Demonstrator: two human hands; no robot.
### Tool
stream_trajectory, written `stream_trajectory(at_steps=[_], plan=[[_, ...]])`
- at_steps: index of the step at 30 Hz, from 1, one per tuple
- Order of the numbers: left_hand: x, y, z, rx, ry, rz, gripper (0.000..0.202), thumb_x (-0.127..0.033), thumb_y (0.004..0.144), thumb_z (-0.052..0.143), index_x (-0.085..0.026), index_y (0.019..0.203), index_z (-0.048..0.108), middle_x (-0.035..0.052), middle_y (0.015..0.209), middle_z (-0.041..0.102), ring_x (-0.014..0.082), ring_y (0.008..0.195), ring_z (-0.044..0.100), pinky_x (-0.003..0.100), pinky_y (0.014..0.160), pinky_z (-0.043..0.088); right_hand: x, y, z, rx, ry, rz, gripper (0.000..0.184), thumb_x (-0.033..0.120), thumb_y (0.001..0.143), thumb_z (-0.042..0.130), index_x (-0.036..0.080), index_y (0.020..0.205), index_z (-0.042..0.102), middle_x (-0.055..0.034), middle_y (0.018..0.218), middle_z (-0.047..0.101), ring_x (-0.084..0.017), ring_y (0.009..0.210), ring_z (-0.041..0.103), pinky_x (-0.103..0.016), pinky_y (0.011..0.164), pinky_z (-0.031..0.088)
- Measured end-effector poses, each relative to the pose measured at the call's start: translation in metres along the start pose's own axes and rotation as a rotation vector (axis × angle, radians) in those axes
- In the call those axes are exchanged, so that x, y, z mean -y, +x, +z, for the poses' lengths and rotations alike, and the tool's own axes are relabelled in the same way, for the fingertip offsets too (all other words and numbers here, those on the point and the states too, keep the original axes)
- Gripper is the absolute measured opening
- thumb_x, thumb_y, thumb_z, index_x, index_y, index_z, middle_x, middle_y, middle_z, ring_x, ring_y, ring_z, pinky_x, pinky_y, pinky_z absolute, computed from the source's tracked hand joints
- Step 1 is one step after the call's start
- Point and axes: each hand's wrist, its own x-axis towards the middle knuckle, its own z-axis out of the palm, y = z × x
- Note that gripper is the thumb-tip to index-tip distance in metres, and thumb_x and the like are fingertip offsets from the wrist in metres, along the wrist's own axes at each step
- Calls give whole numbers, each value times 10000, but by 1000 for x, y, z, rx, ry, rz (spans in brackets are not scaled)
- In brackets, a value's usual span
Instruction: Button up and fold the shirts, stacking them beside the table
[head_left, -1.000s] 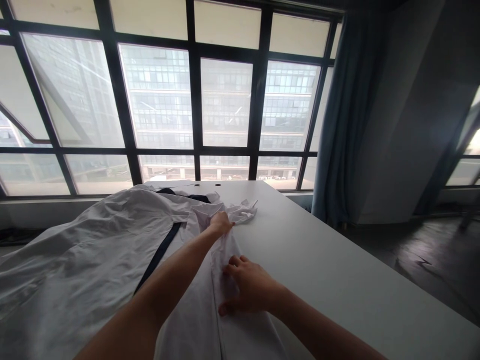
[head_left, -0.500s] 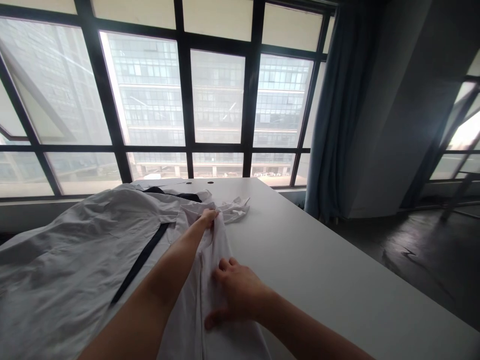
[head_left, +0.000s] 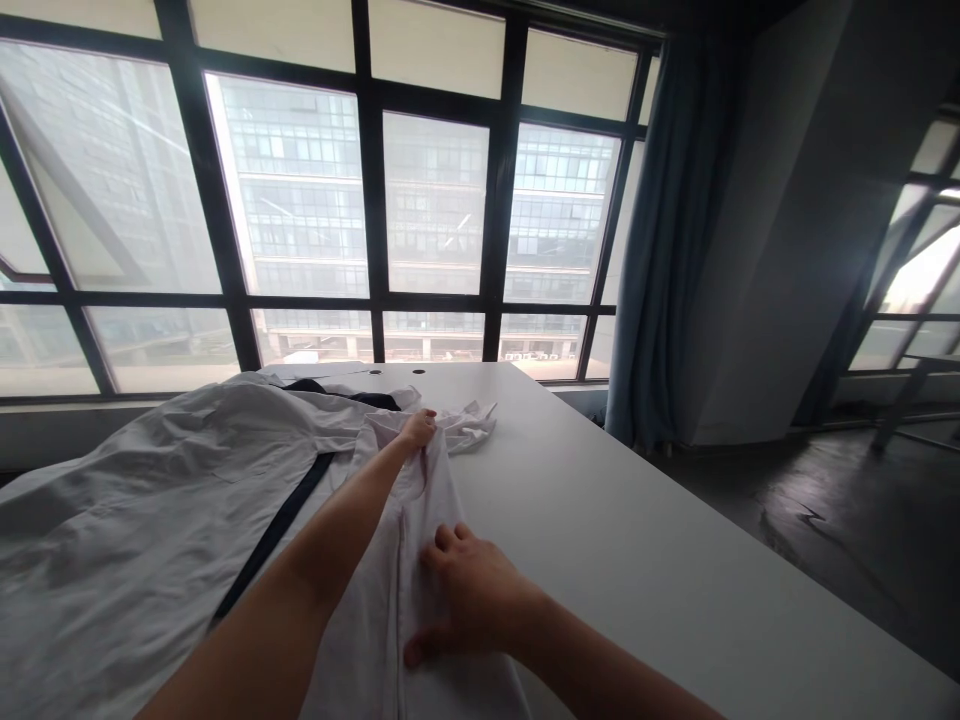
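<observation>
We observe a bright room with a tall black-framed window [head_left: 435, 200] facing a glass-fronted office block [head_left: 300, 200], a blue-grey floor-length curtain [head_left: 671, 250] at its right side, and a dark polished floor [head_left: 825, 520] beside a long white rectangular table [head_left: 637, 520]. A long pale woven garment [head_left: 135, 500], trimmed with a dark navy strip [head_left: 281, 540], lies across the left part of the table and runs past its left side. A crumpled pale fold of cloth [head_left: 472, 425] sits at its far end, partly on the bare tabletop. The left hand [head_left: 417, 430] pinches a gathered ridge of the garment near that fold, its fingers pressed together on the cloth. The right hand [head_left: 472, 600] lies open on the same length nearer to us, its fingers [head_left: 448, 540] spread and the thumb set well apart. We cannot tell how hard it bears down. We judge this placement sound: a secure pinch at the far end, opposed by a broad, evenly weighted palm, keeps the cloth aligned and limits rucking.
</observation>
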Motion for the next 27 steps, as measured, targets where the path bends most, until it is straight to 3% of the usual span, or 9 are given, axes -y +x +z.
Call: stream_trajectory(at_steps=[4, 7, 11, 15, 18, 21, 24, 27], plan=[[-19, -25, -11, 24, 151, 159, 420, -141, 848, 565, -70, 1262, 577, 212, 1260, 614, 291, 1230, 544, 386, 1061, 387, -4, 1, 3, -28, -1, -14, 847, 750, 591, 716, 142, 1178, 657, -186, 1195, 593, -368, 1094, 535, -486, 916, 475], [-22, -65, -12, 129, 261, 303, 376, -236, 887, 567, -120, 1242, 615, 173, 1344, 577, 295, 1305, 483, 396, 1113, 335, -6, 1, 4, -22, 10, -23, 873, 765, 585, 706, 153, 1205, 653, -185, 1217, 595, -366, 1093, 540, -482, 923, 471], [3, -136, -12, 331, 521, 563, 422, -357, 964, 463, -173, 1331, 563, 151, 1440, 496, 282, 1378, 402, 412, 1151, 278, -5, 2, 3, -33, 5, -3, 933, 727, 543, 762, 147, 1261, 622, -178, 1290, 569, -359, 1135, 529, -463, 975, 450], [35, -183, -23, 366, 566, 560, 558, -417, 1012, 351, -166, 1510, 335, 155, 1563, 301, 271, 1460, 244, 428, 1174, 212, -4, 3, 3, -13, -10, -2, 976, 728, 566, 749, 142, 1326, 573, -176, 1306, 557, -357, 1173, 510, -459, 1011, 422], [46, -185, -39, 355, 548, 472, 581, -449, 1022, 310, -180, 1536, 278, 136, 1580, 271, 259, 1466, 226, 437, 1182, 178, -5, 3, 2, -2, -37, -12, 945, 762, 571, 721, 139, 1273, 611, -183, 1269, 570, -360, 1140, 528, -457, 970, 448], [53, -166, -60, 317, 567, 413, 478, -399, 1030, 291, -207, 1427, 474, 117, 1498, 434, 258, 1410, 344, 480, 1177, 173, -2, 2, 2, -22, -88, -24, 801, 737, 652, 685, 126, 1169, 666, -193, 1210, 598, -354, 1082, 560, -448, 913, 477], [62, -140, -80, 222, 623, 431, 380, -353, 1018, 345, -231, 1233, 633, 97, 1327, 596, 247, 1301, 467, 510, 1174, 159, 6, 3, 6, -97, -113, -4, 596, 603, 796, 636, 138, 1168, 664, -178, 1174, 622, -332, 1065, 574, -430, 911, 474], [75, -115, -92, 136, 698, 445, 326, -327, 999, 396, -222, 1135, 672, 102, 1312, 593, 256, 1297, 458, 536, 1174, 137, 13, 6, 15, -184, -74, -40, 513, 466, 868, 594, 173, 1290, 597, -152, 1290, 591, -313, 1164, 541, -423, 1001, 421]])
